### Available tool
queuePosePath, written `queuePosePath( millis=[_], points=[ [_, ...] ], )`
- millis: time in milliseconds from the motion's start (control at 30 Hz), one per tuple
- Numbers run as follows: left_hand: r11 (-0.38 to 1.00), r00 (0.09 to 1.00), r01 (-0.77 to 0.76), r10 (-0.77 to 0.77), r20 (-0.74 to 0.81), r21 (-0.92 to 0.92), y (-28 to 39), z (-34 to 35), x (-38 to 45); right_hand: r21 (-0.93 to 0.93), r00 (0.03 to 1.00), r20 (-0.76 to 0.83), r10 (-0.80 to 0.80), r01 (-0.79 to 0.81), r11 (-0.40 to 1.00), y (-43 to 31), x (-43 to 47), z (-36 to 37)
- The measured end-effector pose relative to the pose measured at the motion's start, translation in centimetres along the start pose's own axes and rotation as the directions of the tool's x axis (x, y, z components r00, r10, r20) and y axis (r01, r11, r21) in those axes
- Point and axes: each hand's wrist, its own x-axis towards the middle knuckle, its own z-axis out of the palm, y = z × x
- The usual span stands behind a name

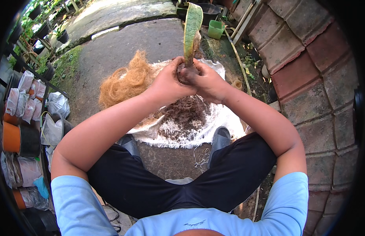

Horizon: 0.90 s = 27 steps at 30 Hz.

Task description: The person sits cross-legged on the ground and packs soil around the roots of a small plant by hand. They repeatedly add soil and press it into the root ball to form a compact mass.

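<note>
Both hands are raised over a white woven sheet (226, 118) and cup the soil-covered base of a snake plant (193, 29). My left hand (170, 78) wraps the base from the left, and my right hand (210, 84) from the right, fingers and thumbs around it. One broad green leaf with yellow edges points away from me. Dark soil clings about its root end (187, 73), partly hidden by the fingers. Below the hands, a heap of dark, fibrous soil (185, 113) lies on the sheet. Tangled brown coconut fibre (126, 79) is piled to the left.
A green plastic pot (216, 29) and a black basin (209, 13) stand beyond the plant. Stacked roof tiles (309, 118) line the right. Wrapped packages (24, 97) and an orange-and-black pot (21, 138) fill the left side. Loose string (202, 157) lies near my right sandal (219, 144).
</note>
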Motion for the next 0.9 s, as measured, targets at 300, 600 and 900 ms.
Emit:
queuePosePath(
  millis=[300,600,900],
  points=[
    [0.979,0.993,-0.02,-0.004,0.116,0.204,0.4,-2.1,0.1,0.292,0.944,0.264,0.197,-0.272,0.917,-0.2,-0.7,-2.8],
    [1.0,0.948,0.023,-0.027,0.316,0.017,0.7,-2.6,0.2,0.231,0.875,0.339,0.345,-0.433,0.871,0.3,-0.4,-3.0],
    [0.996,0.971,-0.06,0.045,0.234,0.059,-0.5,-2.2,0.4,0.378,0.941,0.208,0.266,-0.328,0.866,2.1,-0.1,-0.9]
  ],
)
